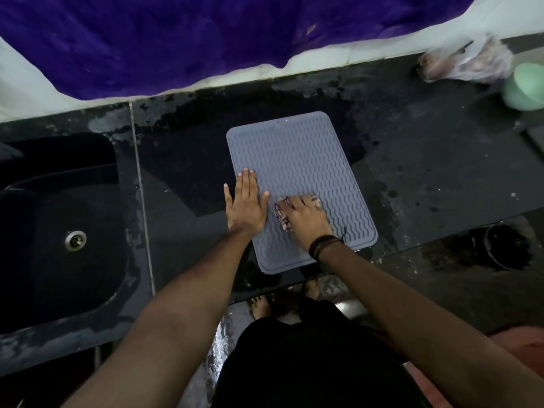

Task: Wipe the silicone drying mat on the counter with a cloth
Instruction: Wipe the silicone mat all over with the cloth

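Observation:
A grey silicone drying mat (pixel 297 160) with a wavy ridged surface lies on the dark counter (pixel 412 178), turned a little off the counter's edge. My left hand (pixel 247 204) lies flat with straight fingers on the mat's left edge. My right hand (pixel 306 216) presses a small patterned cloth (pixel 282 216) onto the near part of the mat. The cloth is mostly hidden under that hand, with only its left fringe showing. A dark band sits on my right wrist.
A black sink (pixel 59 225) with a metal drain (pixel 75 239) is set into the counter at left. A purple fabric (pixel 176 39) hangs over the back wall. At far right stand a crumpled plastic bag (pixel 468 60) and a pale green bowl (pixel 527 86). The counter looks wet in patches.

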